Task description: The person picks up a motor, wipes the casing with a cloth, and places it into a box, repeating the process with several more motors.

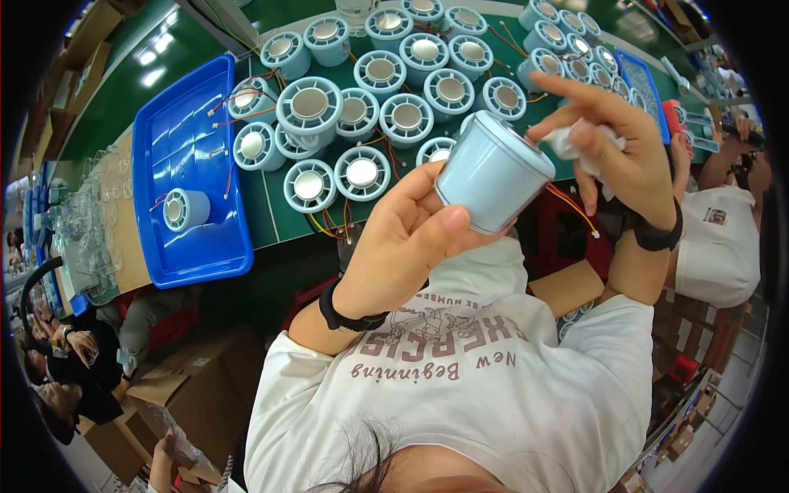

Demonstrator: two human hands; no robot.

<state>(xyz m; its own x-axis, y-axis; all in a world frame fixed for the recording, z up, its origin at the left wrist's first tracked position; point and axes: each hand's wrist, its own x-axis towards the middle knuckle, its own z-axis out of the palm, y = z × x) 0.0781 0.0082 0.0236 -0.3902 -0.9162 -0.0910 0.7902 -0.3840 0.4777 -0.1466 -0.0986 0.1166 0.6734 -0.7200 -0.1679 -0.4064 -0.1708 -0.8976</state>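
My left hand (415,242) is wrapped round a light blue cylindrical housing (493,174), which is tilted above the near edge of the table. Red and yellow wires ending in a small white connector (596,233) hang from its right side. My right hand (629,152) holds a crumpled white tissue (567,143) between its fingers. One fingertip of that hand is at the right end of the housing, while the index finger stretches out to the left. Similar light blue housings (406,120) with round silvery centres and spoked rims crowd the table beyond my hands.
On the left lies a blue tray (194,251) with one housing (186,209) in it. Clear plastic parts (90,222) are heaped beyond that tray. A smaller blue tray (643,86) stands at the far right, near a red object (675,117). Another person (717,238) is on the right.
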